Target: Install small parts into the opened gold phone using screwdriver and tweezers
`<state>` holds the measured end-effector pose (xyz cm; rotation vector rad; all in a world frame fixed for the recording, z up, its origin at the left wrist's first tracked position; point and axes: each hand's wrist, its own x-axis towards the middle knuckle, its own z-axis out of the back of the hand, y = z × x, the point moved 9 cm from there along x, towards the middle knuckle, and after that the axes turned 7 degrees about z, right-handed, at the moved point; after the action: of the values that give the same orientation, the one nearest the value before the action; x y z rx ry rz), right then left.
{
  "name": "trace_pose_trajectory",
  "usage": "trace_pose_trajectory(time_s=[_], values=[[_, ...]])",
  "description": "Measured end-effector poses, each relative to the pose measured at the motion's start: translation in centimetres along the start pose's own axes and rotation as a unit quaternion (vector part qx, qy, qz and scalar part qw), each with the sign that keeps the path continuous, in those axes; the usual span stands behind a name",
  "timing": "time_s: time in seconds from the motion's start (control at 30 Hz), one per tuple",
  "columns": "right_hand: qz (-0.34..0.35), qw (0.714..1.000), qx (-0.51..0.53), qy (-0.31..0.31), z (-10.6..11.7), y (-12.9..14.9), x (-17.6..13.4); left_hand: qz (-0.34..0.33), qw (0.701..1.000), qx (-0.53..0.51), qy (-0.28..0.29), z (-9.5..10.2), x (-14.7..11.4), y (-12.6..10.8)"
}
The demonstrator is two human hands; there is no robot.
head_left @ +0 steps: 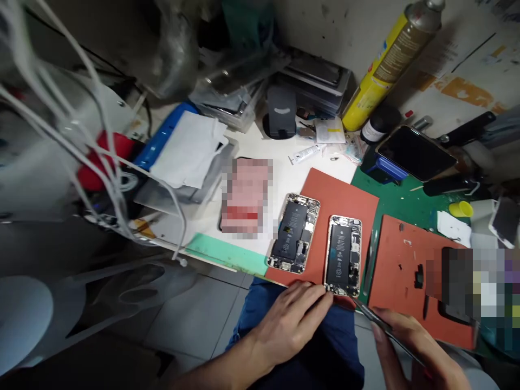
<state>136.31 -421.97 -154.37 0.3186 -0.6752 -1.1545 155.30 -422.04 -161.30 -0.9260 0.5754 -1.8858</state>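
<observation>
An opened phone (343, 257), its battery and circuit board bare, lies on an orange mat at the table's front edge. My left hand (290, 322) has its fingers together, with the fingertips pressed against that phone's lower left corner; its thumb is hidden. In my right hand (414, 346) is a pair of slim metal tweezers (385, 327), pinched between thumb and fingers. Their tip is at the phone's lower right corner; whether it touches a part I cannot tell. To the left lies a second opened phone (294, 233), also with battery and board exposed.
Another pair of tweezers (370, 262) lies right of the nearer phone. A second orange mat (400, 292) carries small dark parts. A dark-screened phone (416, 153) leans on a blue stand. Behind are a yellow spray can (377, 67) and a syringe (306, 154). White cables (95, 151) hang at left.
</observation>
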Motion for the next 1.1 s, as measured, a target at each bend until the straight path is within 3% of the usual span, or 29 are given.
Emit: trace_pose_trajectory(time_s=[0.1,0.3,0.5,1.1], values=[[0.034,0.997,-0.063,0.037,-0.3,1.9,0.7,-0.035,0.999,0.024,0.022,-0.2,-0.5,-0.3],[0.066,0.997,-0.043,0.009,-0.8,4.1,2.0,-0.049,0.999,0.014,0.002,-0.3,-0.9,0.3],[0.094,0.995,-0.019,0.01,-1.1,4.2,1.3,-0.048,0.999,0.022,0.002,-0.6,-0.5,0.0],[0.082,0.995,-0.043,0.046,-1.8,3.7,1.1,-0.066,0.998,0.007,-0.005,-0.5,-0.5,-0.1]])
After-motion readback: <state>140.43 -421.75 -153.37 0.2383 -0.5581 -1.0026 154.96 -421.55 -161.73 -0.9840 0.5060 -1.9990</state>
